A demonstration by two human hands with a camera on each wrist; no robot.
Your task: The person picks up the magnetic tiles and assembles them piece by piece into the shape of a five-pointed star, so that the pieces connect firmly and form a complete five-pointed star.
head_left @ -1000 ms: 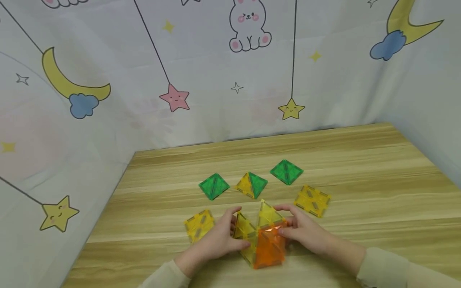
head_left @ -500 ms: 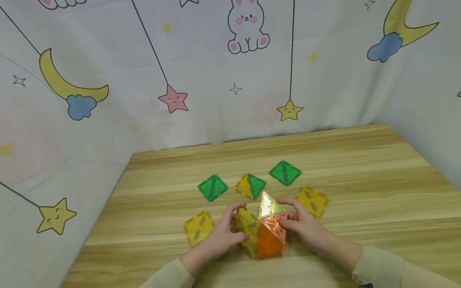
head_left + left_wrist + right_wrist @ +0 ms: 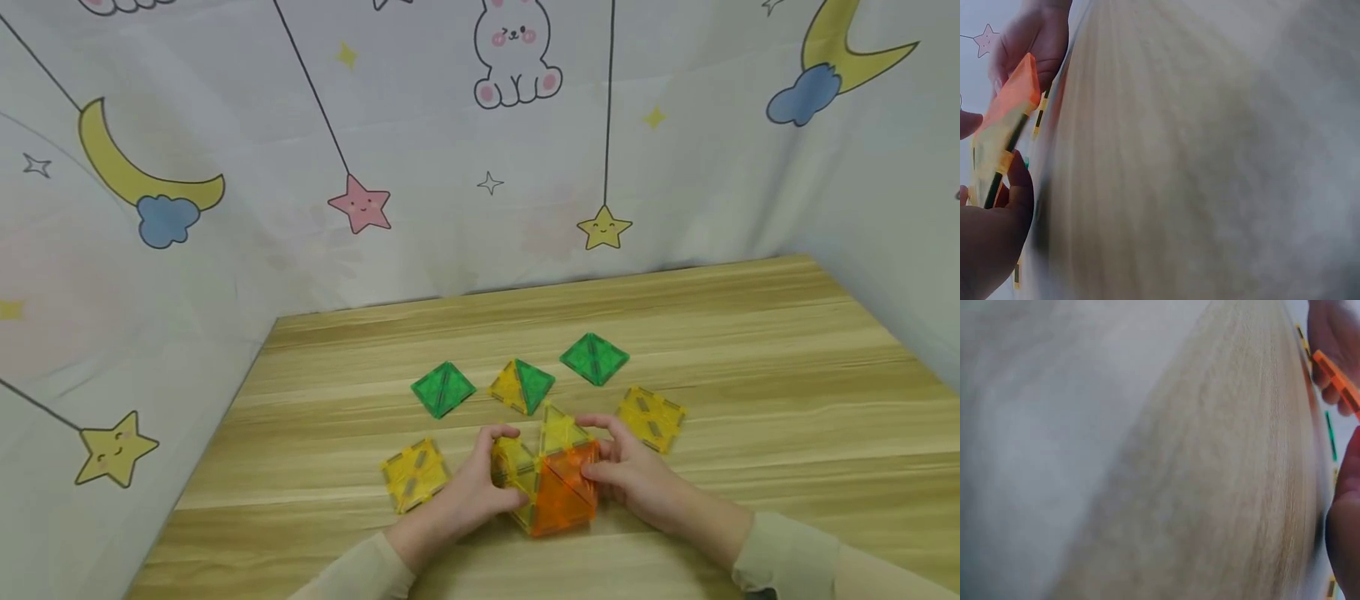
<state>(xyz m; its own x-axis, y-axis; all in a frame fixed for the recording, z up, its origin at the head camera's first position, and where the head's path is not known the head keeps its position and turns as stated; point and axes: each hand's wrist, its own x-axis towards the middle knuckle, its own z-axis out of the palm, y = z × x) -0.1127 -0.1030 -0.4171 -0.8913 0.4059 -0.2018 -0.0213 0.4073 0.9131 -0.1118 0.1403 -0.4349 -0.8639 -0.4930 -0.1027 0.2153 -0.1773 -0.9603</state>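
Observation:
In the head view, both hands hold one joined piece of see-through magnetic tiles in front of the person. Its left part is made of yellow triangular tiles (image 3: 513,462), and my left hand (image 3: 476,487) grips that side with thumb in front and fingers behind. Orange triangular tiles (image 3: 558,504) form the near right face, below a pointed yellow triangle tile (image 3: 558,433). Pinching this right side is my right hand (image 3: 637,475). From the left wrist, an orange tile (image 3: 1019,94) and yellow edges show above the table. The piece's far side is hidden.
Flat on the wooden table (image 3: 787,375) lie a left green tile pair (image 3: 442,390), a yellow-and-green pair (image 3: 522,387) and a right green pair (image 3: 595,359). One yellow square (image 3: 415,475) lies left, another yellow square (image 3: 651,419) right. Behind hangs a printed cloth (image 3: 435,125).
The held tile piece has risen slightly and been tilted, its orange face swinging back and then toward the camera. Both hands keep their hold; the flat tiles stay put.

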